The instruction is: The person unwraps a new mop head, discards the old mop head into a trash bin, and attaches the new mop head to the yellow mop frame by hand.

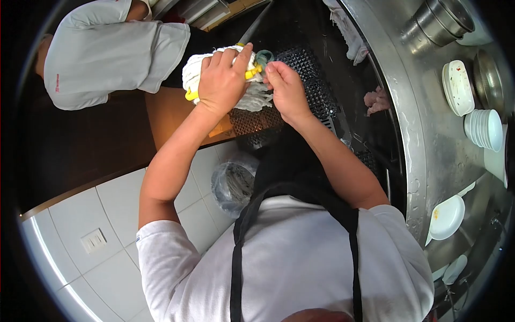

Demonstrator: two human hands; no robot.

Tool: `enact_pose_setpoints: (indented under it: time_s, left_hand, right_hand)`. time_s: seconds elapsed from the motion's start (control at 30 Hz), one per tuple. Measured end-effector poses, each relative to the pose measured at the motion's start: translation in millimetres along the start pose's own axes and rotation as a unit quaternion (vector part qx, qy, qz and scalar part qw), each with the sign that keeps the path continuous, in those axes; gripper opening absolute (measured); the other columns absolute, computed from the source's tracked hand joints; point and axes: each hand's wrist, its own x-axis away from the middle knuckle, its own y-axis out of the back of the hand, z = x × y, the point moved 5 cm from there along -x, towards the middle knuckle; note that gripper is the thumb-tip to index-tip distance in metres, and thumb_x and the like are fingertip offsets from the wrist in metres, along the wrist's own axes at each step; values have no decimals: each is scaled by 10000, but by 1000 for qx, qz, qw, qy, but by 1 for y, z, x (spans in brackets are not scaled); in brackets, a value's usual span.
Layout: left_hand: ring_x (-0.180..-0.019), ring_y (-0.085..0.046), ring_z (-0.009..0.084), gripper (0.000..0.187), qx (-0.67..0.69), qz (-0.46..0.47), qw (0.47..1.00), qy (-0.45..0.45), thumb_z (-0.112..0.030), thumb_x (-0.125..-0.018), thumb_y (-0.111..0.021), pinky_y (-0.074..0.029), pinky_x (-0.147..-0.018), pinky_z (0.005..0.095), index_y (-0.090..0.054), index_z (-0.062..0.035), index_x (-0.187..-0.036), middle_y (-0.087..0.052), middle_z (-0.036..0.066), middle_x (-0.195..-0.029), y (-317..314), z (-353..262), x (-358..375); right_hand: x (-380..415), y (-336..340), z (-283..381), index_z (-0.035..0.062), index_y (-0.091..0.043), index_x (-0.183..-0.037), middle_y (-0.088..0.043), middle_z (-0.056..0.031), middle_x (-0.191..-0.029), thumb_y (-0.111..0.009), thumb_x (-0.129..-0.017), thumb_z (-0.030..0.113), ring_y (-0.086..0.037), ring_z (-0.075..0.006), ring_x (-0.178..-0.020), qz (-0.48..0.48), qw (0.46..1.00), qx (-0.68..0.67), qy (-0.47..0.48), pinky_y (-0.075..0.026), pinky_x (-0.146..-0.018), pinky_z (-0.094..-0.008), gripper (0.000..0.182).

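Observation:
A mop head with white strands [255, 101] and yellow plastic parts [252, 72] is held up in front of me, its grey pole [255, 24] running away toward the top. My left hand [225, 77] lies over the white strands, its fingers bent round the head. Just right of it, my right hand [288, 92] is closed, thumb against the fingers, beside the yellow part. Whatever it pinches is too small to make out. A greenish translucent ring-like piece [264, 57] shows between the two hands.
A co-worker in a white shirt [110, 51] stands at the upper left. On the right, a steel counter [416, 145] holds metal pots [437, 24], stacked white bowls [484, 130] and dishes. Black perforated mat [300, 64] covers the floor; a lined bin [232, 182] stands below.

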Motion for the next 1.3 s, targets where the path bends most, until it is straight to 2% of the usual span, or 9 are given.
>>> enact_pose_setpoints:
  time_s: [0.17,0.53,0.57,0.7,0.8,0.83,0.97,1.07,1.3]
  left_hand:
    - [-896,-582,218,624,-8,-14,1000,-7,-187,-683,-752,-414,-769,366,-593,-135,-1284,-602,29,-977,-1,-1,-2]
    - [-878,-598,222,471,-34,-24,999,-20,-148,-751,-675,-423,-741,375,-620,-177,-1218,-616,26,-961,-10,-8,-5]
    - [-870,-602,222,410,-33,-28,999,-21,-156,-776,-650,-424,-732,376,-632,-185,-1185,-618,21,-944,-9,-10,-6]
    - [-859,-611,228,358,-53,-29,998,-35,-164,-795,-632,-429,-727,381,-641,-189,-1152,-621,26,-931,-12,-17,-8]
    - [-894,-615,271,207,-30,6,1000,-2,-287,-831,-601,-433,-782,439,-627,-132,-965,-630,90,-896,2,-33,-23]
    - [-869,-619,270,198,-50,-9,999,-17,-283,-829,-601,-442,-749,436,-622,-123,-944,-627,92,-875,5,-40,-28]
    - [-872,-619,275,196,-36,0,999,-13,-257,-836,-595,-448,-758,429,-617,-99,-950,-627,101,-883,9,-55,-45]
    - [-879,-615,281,222,-15,-37,999,-12,-235,-839,-590,-449,-764,431,-622,-86,-1000,-622,105,-897,11,-62,-58]
    - [-900,-601,295,331,-13,-24,999,-23,-180,-809,-612,-450,-780,441,-610,-72,-1122,-610,107,-925,13,-60,-54]
  right_hand:
    - [5,-8,18,32,-575,-938,-547,45,-838,-607,-977,159,-463,-21,-740,82,994,-61,-28,-390,-658,-200,136]
    - [5,3,24,5,-602,-824,-598,-16,-678,-710,-862,159,-530,-74,-612,-67,985,138,83,-449,-569,-263,192]
    - [6,4,25,4,-598,-823,-603,-63,-659,-719,-844,159,-570,-150,-590,-84,980,162,84,-469,-572,-307,198]
    - [16,8,44,16,-589,-823,-619,-140,-718,-730,-827,164,-608,-325,-664,-125,930,298,175,-484,-630,-406,204]
    - [21,15,58,19,-590,-844,-612,-139,-722,-719,-831,152,-605,-344,-695,-155,870,378,274,-476,-651,-435,187]
    - [24,17,65,36,-653,-894,-662,-122,-772,-700,-868,179,-642,-313,-742,-155,851,416,280,-506,-692,-381,153]
    - [28,27,80,115,-495,-1207,-715,-114,-961,-624,-935,134,-685,-308,-896,-192,825,466,254,-549,-835,-447,302]
    - [42,32,80,34,-673,-944,-664,-130,-838,-678,-880,154,-644,-311,-811,-234,773,408,425,-509,-732,-368,136]
    - [42,76,44,35,-679,-1031,-687,-95,-903,-662,-900,189,-670,-229,-827,-232,907,269,225,-524,-755,-345,203]
